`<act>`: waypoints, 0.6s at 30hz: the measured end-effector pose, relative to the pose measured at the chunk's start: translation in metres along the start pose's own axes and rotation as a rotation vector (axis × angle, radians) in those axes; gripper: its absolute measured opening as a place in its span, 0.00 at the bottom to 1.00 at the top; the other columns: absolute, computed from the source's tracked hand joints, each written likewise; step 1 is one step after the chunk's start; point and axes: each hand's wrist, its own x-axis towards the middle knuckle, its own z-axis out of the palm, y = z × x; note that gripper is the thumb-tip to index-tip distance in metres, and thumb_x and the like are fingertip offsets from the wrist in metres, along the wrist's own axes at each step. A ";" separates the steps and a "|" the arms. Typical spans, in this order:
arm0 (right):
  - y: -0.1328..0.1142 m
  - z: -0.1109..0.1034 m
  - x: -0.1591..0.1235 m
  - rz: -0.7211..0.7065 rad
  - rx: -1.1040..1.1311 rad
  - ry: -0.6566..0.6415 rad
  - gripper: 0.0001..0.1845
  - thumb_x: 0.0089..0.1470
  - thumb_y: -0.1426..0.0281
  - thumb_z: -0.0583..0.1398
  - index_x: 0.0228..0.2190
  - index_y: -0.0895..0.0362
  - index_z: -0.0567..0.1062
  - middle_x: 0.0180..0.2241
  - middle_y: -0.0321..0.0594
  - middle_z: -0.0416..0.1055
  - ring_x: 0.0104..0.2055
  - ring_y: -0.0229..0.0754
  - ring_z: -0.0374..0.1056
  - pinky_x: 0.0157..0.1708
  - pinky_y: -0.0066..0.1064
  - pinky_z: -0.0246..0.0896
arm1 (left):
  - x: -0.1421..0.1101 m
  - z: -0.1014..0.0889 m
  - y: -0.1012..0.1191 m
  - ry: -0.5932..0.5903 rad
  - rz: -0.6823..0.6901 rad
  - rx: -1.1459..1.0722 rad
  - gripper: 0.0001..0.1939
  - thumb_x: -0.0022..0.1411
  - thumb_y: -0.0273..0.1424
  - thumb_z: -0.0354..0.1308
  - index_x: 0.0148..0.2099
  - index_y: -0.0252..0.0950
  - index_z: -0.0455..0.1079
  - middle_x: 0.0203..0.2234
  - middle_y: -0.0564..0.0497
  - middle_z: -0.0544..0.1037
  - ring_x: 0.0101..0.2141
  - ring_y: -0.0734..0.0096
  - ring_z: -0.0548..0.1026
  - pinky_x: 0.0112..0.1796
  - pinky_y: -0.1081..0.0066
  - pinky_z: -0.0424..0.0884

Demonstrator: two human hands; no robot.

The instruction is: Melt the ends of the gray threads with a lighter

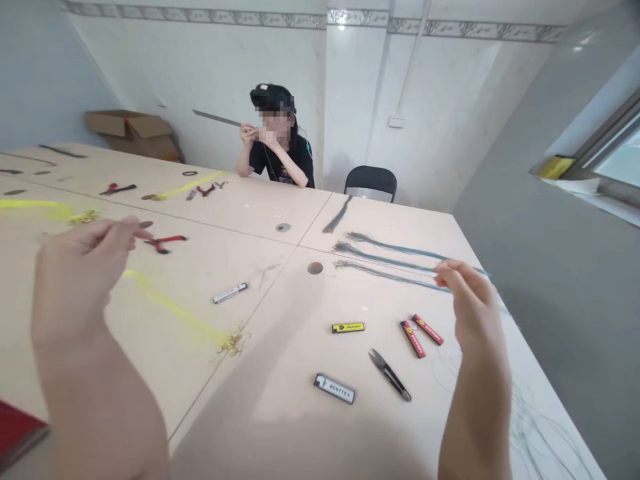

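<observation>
A person's two bare hands are raised well apart over a pale table [280,307], the fingertips of each drawn close; whether either is clamped on a fine strand cannot be told. The left hand [83,273], slightly blurred, is in front of red pliers [171,239] and covers part of a yellow bundle [175,307], whose gold-coloured end lies toward the middle of the table. The right hand [473,300] hides the tails of blue bundles [395,251], three laid side by side with their tangled ends to the left. Loose threads [543,430] spread beyond the right forearm.

Between the arms, the surface is scattered: a yellow lighter [349,327], two red lighters [413,339] almost end to end at an angle, snips [390,375] lying aslant, and a white lighter [336,388] marked "BENTTEY". A second pale lighter [230,293] lies nearer the left hand, and a round hole [315,268] opens just short of the blue bundles. A dark bundle [339,215] lies farther back.

Across the table, a co-worker [283,143] in a dark cap raises a long strip [216,117] in both hands. A black chair [371,181] stands beside, an open carton [133,133] behind to the left.
</observation>
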 end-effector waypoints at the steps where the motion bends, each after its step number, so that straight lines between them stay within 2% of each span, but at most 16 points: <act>1: -0.005 0.007 -0.006 -0.010 0.032 -0.090 0.12 0.46 0.58 0.63 0.25 0.54 0.73 0.28 0.37 0.68 0.34 0.43 0.64 0.37 0.35 0.58 | -0.009 0.007 0.015 -0.032 -0.031 -0.104 0.08 0.60 0.32 0.56 0.35 0.37 0.76 0.23 0.58 0.68 0.25 0.78 0.61 0.26 0.78 0.55; 2: -0.010 0.015 -0.013 -0.019 0.072 -0.181 0.11 0.49 0.59 0.63 0.25 0.54 0.73 0.29 0.37 0.69 0.35 0.42 0.64 0.37 0.34 0.58 | -0.021 0.015 0.033 -0.074 -0.005 -0.182 0.07 0.59 0.30 0.57 0.35 0.37 0.76 0.26 0.57 0.71 0.27 0.78 0.63 0.28 0.78 0.58; 3: -0.015 0.023 -0.020 -0.028 0.115 -0.261 0.11 0.52 0.60 0.62 0.26 0.54 0.73 0.31 0.37 0.69 0.36 0.42 0.65 0.38 0.33 0.59 | -0.036 0.023 0.050 -0.168 0.055 -0.241 0.06 0.58 0.29 0.58 0.35 0.37 0.76 0.28 0.57 0.73 0.28 0.78 0.64 0.28 0.78 0.58; 5: -0.025 0.037 -0.033 -0.062 0.203 -0.359 0.09 0.55 0.62 0.61 0.28 0.53 0.73 0.32 0.36 0.69 0.37 0.40 0.64 0.39 0.32 0.59 | -0.068 0.039 0.080 -0.443 0.198 -0.331 0.07 0.59 0.35 0.59 0.34 0.37 0.76 0.24 0.56 0.71 0.25 0.77 0.61 0.26 0.77 0.57; 7: -0.031 0.047 -0.042 -0.100 0.270 -0.404 0.08 0.57 0.64 0.61 0.28 0.53 0.73 0.32 0.36 0.69 0.37 0.40 0.64 0.38 0.31 0.60 | -0.097 0.053 0.098 -0.738 0.288 -0.427 0.10 0.60 0.39 0.62 0.35 0.38 0.77 0.27 0.53 0.75 0.29 0.74 0.67 0.29 0.76 0.63; 9: -0.034 0.052 -0.049 -0.120 0.302 -0.435 0.07 0.58 0.66 0.61 0.28 0.53 0.73 0.32 0.36 0.69 0.37 0.39 0.65 0.38 0.30 0.60 | -0.116 0.065 0.106 -0.886 0.342 -0.443 0.10 0.61 0.41 0.63 0.38 0.41 0.78 0.25 0.55 0.72 0.27 0.75 0.67 0.29 0.76 0.63; 12: -0.034 0.053 -0.053 -0.106 0.299 -0.459 0.07 0.59 0.66 0.61 0.29 0.53 0.74 0.32 0.36 0.70 0.37 0.39 0.65 0.38 0.31 0.60 | -0.126 0.075 0.106 -0.919 0.400 -0.468 0.06 0.61 0.38 0.63 0.37 0.44 0.79 0.22 0.57 0.65 0.24 0.77 0.63 0.26 0.76 0.61; 18: -0.029 0.054 -0.051 -0.066 0.229 -0.439 0.07 0.61 0.66 0.60 0.30 0.52 0.73 0.33 0.35 0.70 0.37 0.39 0.65 0.39 0.33 0.59 | -0.124 0.081 0.103 -0.918 0.382 -0.499 0.06 0.62 0.34 0.62 0.33 0.42 0.78 0.23 0.56 0.67 0.23 0.77 0.62 0.24 0.75 0.57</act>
